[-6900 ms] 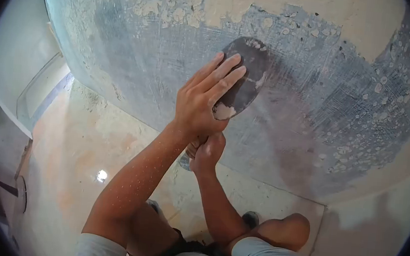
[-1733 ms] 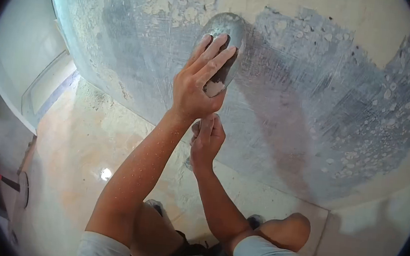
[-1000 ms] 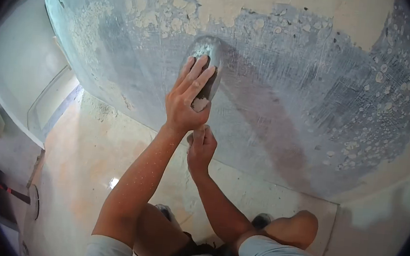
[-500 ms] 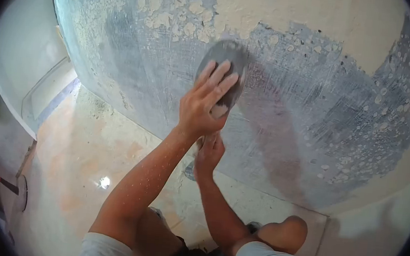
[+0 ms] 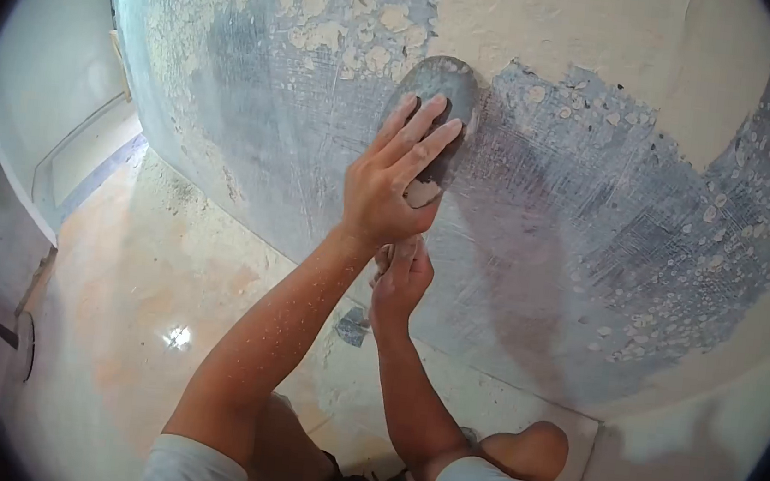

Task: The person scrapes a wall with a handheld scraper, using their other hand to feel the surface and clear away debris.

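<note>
A dark grey oval tool with a rounded head lies against the curved, patchy wall, its top end right at the border of a cream-coloured patch. My left hand lies over the tool, three fingers spread across its face and the thumb along its lower right side. Directly below, close under my left wrist, my right hand is closed in a fist against the wall. Whatever the right fist grips is hidden, so I cannot tell if it is the tool's handle. White specks dot my left forearm.
Scattered cream spots and scrape marks cover the blue-grey wall. Dust lies on the pale floor along its base, with a small dark grey piece near the wall. At far left stands a dark rod with a round base.
The tool and both hands have moved up the wall and slightly left. The view has shifted a little. My left hand stays over the tool and my right hand stays closed.
</note>
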`<move>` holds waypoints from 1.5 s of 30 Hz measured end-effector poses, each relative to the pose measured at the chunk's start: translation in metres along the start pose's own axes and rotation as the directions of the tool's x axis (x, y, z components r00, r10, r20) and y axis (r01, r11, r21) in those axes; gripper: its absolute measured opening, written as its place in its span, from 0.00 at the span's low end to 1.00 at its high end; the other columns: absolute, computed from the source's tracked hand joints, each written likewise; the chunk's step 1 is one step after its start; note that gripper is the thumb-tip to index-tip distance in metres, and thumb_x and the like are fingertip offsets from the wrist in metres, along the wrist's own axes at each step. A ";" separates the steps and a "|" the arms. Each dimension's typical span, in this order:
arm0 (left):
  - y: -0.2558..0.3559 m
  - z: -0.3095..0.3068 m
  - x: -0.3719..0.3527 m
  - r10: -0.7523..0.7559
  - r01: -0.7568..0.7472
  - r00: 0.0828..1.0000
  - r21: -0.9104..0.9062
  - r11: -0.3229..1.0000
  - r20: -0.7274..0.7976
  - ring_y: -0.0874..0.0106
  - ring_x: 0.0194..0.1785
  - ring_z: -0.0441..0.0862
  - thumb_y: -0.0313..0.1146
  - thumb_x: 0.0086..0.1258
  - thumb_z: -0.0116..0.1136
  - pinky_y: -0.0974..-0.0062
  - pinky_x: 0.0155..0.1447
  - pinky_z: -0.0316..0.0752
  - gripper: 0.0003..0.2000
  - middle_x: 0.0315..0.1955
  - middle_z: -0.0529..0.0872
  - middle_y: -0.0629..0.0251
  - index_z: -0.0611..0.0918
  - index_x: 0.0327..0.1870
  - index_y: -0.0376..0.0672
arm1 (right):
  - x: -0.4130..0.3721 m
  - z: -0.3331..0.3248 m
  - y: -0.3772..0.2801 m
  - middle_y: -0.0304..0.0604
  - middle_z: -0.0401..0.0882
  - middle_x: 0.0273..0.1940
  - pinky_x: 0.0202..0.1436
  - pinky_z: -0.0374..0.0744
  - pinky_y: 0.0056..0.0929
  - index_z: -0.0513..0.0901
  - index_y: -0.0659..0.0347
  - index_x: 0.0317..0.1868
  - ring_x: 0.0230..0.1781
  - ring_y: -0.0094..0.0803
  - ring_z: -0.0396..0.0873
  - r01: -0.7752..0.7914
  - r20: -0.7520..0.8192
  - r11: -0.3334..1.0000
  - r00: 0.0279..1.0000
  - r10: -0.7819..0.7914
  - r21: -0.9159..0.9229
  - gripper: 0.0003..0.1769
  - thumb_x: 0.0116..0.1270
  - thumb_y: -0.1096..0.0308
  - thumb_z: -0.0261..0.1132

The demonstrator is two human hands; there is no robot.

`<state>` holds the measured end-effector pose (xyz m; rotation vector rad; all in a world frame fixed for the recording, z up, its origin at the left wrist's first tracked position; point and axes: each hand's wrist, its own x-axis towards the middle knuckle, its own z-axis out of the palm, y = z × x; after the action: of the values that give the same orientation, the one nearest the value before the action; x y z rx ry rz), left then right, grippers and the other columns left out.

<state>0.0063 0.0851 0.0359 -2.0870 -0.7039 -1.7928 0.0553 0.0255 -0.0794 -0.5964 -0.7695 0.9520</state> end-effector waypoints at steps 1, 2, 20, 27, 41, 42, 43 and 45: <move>0.003 0.002 -0.004 -0.029 0.029 0.999 -0.007 1.000 0.015 0.53 0.74 0.75 0.22 0.48 0.65 0.62 0.66 0.81 0.37 0.71 0.80 0.66 0.84 0.66 0.57 | -0.001 -0.004 -0.001 0.28 0.65 0.26 0.27 0.61 0.22 0.74 0.59 0.35 0.25 0.16 0.61 -0.020 -0.009 0.999 1.000 0.019 -0.025 0.19 0.86 0.57 0.55; 0.007 0.003 -0.008 -0.058 0.059 0.998 -0.015 0.998 0.029 0.53 0.75 0.75 0.22 0.48 0.65 0.62 0.66 0.81 0.36 0.71 0.80 0.66 0.84 0.66 0.56 | -0.004 -0.007 0.002 0.28 0.65 0.26 0.27 0.61 0.22 0.74 0.59 0.35 0.25 0.16 0.61 -0.022 -0.010 0.999 1.000 0.022 -0.032 0.19 0.86 0.57 0.55; 0.001 -0.015 0.008 -0.072 0.074 0.996 -0.040 0.996 0.044 0.54 0.75 0.74 0.21 0.49 0.65 0.62 0.63 0.83 0.36 0.71 0.80 0.67 0.83 0.66 0.57 | -0.014 0.019 -0.016 0.29 0.66 0.24 0.22 0.60 0.20 0.73 0.58 0.35 0.21 0.14 0.61 -0.035 -0.020 0.999 0.999 0.035 -0.038 0.19 0.86 0.56 0.54; 0.004 -0.017 0.011 -0.068 0.070 0.997 -0.050 0.996 0.031 0.56 0.76 0.74 0.22 0.51 0.65 0.62 0.61 0.84 0.36 0.72 0.79 0.68 0.83 0.67 0.58 | -0.021 0.023 -0.025 0.29 0.64 0.22 0.17 0.61 0.21 0.71 0.56 0.35 0.17 0.15 0.60 -0.104 -0.015 0.994 0.994 0.104 -0.025 0.20 0.86 0.53 0.53; 0.004 -0.024 0.024 -0.060 0.062 0.996 -0.029 0.998 0.067 0.59 0.77 0.73 0.26 0.54 0.67 0.63 0.61 0.84 0.35 0.74 0.77 0.72 0.81 0.69 0.60 | -0.016 0.045 -0.042 0.28 0.58 0.18 0.14 0.47 0.24 0.62 0.48 0.25 0.11 0.16 0.49 -0.144 -0.046 0.989 0.989 0.144 -0.013 0.28 0.84 0.44 0.53; 0.006 -0.023 0.017 -0.073 0.077 0.993 -0.049 0.996 0.090 0.60 0.77 0.72 0.26 0.54 0.67 0.64 0.61 0.84 0.35 0.74 0.76 0.73 0.81 0.69 0.61 | -0.022 0.040 -0.040 0.28 0.58 0.18 0.14 0.47 0.24 0.62 0.48 0.25 0.11 0.16 0.49 -0.152 -0.044 0.988 0.988 0.150 -0.027 0.28 0.84 0.44 0.53; 0.007 -0.025 0.016 -0.080 0.084 0.994 -0.048 0.995 0.077 0.60 0.77 0.72 0.26 0.54 0.67 0.64 0.61 0.84 0.35 0.74 0.76 0.73 0.81 0.69 0.61 | -0.025 0.036 -0.037 0.28 0.58 0.18 0.14 0.47 0.24 0.62 0.49 0.26 0.11 0.17 0.49 -0.169 -0.056 0.986 0.984 0.168 -0.007 0.28 0.84 0.44 0.53; 0.007 -0.030 0.016 -0.069 0.074 0.990 -0.041 0.996 0.123 0.61 0.77 0.73 0.26 0.54 0.68 0.64 0.61 0.84 0.36 0.74 0.76 0.73 0.81 0.69 0.61 | -0.020 0.035 -0.030 0.28 0.59 0.18 0.14 0.47 0.24 0.63 0.49 0.27 0.11 0.17 0.49 -0.139 -0.009 0.990 0.990 0.139 0.004 0.27 0.84 0.44 0.52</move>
<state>-0.0134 0.0665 0.0577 -2.2438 -0.7861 -1.7453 0.0351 -0.0017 -0.0425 -0.6579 -0.7248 1.0778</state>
